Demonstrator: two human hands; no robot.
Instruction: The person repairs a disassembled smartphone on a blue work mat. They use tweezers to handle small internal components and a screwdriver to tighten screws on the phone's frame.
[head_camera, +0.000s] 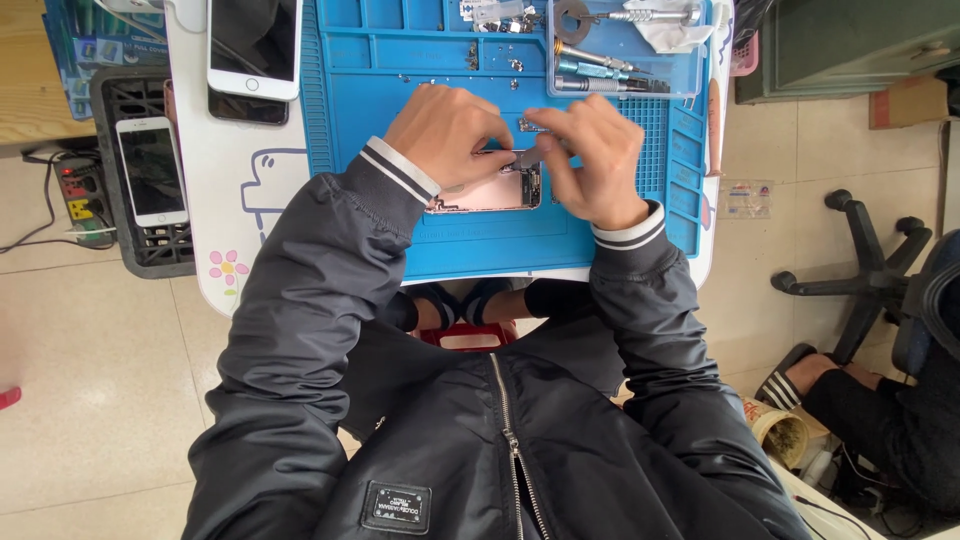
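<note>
Working over the blue silicone repair mat (450, 240) on the small white table (225, 200), you have both hands on the opened rose-gold phone chassis (485, 192), which lies flat near the mat's middle. Your left hand (447, 133) rests on the chassis's upper edge with its fingers curled down onto it. Your right hand (592, 160) pinches a small grey metal tool or part (527, 157) at the chassis's upper right corner; which of the two it is cannot be told.

Handling: judge the chassis light, thin and stiff, with exposed internals that are fragile. Grip it by the long outer edges, not the open face. Loose screws on the mat look small and easily scattered.

Surroundings: a clear plastic tray (690, 70) at the mat's top right holds metal screwdrivers (590, 55). A white-fronted phone (254, 45) lies on the table's upper left; another white-fronted phone (152, 170) sits on a black crate (135, 100) beside it. A small rectangular printed label (748, 198) lies on the floor tile right of the table.
</note>
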